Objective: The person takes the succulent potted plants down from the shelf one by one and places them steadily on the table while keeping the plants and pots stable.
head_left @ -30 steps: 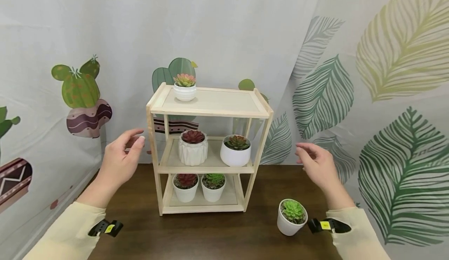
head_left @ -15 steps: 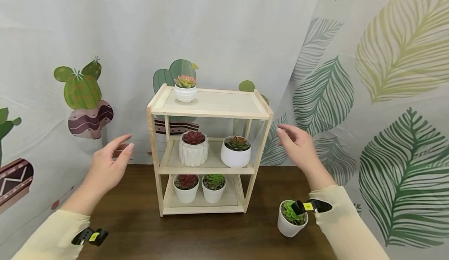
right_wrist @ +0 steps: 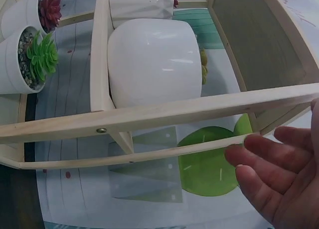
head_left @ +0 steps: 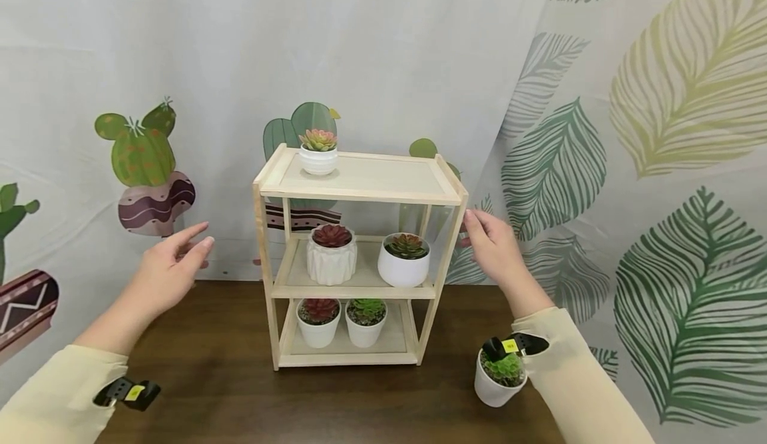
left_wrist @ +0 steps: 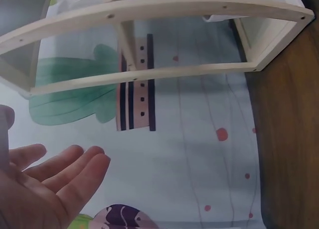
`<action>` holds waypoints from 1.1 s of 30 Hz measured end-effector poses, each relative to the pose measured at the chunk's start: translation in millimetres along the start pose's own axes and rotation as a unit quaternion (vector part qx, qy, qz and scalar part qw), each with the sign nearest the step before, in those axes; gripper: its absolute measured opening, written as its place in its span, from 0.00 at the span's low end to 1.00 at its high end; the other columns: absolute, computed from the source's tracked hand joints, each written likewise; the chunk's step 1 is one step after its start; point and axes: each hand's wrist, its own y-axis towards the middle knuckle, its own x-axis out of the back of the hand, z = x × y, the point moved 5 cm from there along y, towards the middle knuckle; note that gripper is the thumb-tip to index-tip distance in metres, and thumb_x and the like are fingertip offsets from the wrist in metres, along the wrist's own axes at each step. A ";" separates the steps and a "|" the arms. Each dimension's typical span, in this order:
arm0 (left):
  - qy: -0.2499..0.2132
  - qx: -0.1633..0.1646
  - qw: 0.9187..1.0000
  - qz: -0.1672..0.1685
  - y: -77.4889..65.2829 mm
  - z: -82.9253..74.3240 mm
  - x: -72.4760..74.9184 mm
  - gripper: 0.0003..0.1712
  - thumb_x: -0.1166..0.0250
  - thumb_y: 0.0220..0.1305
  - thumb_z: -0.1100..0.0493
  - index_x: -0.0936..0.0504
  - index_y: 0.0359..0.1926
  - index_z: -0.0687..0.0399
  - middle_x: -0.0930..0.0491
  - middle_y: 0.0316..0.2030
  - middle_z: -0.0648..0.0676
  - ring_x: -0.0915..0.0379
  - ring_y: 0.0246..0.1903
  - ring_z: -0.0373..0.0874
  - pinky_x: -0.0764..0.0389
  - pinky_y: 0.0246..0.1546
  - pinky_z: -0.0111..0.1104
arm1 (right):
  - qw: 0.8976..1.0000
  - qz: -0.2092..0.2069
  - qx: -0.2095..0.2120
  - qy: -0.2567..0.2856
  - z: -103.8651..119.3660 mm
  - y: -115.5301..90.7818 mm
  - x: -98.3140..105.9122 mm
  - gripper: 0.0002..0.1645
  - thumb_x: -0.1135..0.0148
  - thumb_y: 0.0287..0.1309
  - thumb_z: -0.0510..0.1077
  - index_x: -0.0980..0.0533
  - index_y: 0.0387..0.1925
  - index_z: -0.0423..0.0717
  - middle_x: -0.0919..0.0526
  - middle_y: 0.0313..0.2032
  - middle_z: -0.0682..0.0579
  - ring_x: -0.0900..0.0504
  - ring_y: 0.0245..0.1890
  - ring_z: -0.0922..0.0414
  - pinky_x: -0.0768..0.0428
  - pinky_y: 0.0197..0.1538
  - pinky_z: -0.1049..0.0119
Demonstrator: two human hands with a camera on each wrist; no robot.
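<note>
A three-tier wooden shelf (head_left: 367,195) stands on the table. Its top holds a pink-green succulent in a white pot (head_left: 319,160). On the middle tier are a red succulent in a ribbed pot (head_left: 331,262) and a succulent in a round white bowl (head_left: 404,268). Two small potted succulents, one red (head_left: 319,329) and one green (head_left: 366,331), sit on the bottom tier. My right hand (head_left: 493,245) is at the shelf's right post, fingers loosely bent; whether it touches is unclear. Left of the shelf, my left hand (head_left: 164,267) hovers apart from it, holding nothing.
A green potted succulent (head_left: 500,384) stands on the dark wooden table (head_left: 335,404) right of the shelf, partly covered by the right wrist's camera. Printed cloth (head_left: 383,51) hangs behind and at both sides.
My right hand has moved left, up to the shelf's right post. My left hand has drifted left, away from the shelf. The shelf and pots stay in place.
</note>
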 end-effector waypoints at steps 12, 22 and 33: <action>-0.003 0.011 0.999 0.030 24.5 -12.6 17.9 0.36 0.53 0.80 0.40 0.39 0.78 0.55 0.16 0.51 0.71 0.19 0.24 0.36 0.20 0.23 0.35 | 0.995 -0.005 0.058 0.080 11.3 -3.2 -6.8 0.29 0.61 0.82 0.53 0.20 0.55 0.38 0.12 0.37 0.37 0.13 0.33 0.44 0.17 0.28 0.63; -0.043 0.051 0.995 0.075 52.4 -22.9 26.1 0.41 0.56 0.79 0.35 0.42 0.78 0.60 0.19 0.55 0.73 0.18 0.31 0.27 0.14 0.28 0.37 | 0.996 -0.017 0.063 0.053 7.9 -0.3 -12.1 0.23 0.58 0.82 0.50 0.20 0.50 0.41 0.12 0.33 0.39 0.17 0.27 0.60 0.18 0.27 0.65; -0.060 0.080 0.991 0.085 85.1 -59.5 43.7 0.43 0.56 0.76 0.30 0.38 0.77 0.55 0.13 0.45 0.56 0.15 0.32 0.38 0.15 0.27 0.40 | 0.997 -0.019 0.067 0.040 8.7 1.5 -13.3 0.21 0.57 0.82 0.48 0.21 0.44 0.40 0.12 0.31 0.39 0.18 0.24 0.62 0.17 0.27 0.60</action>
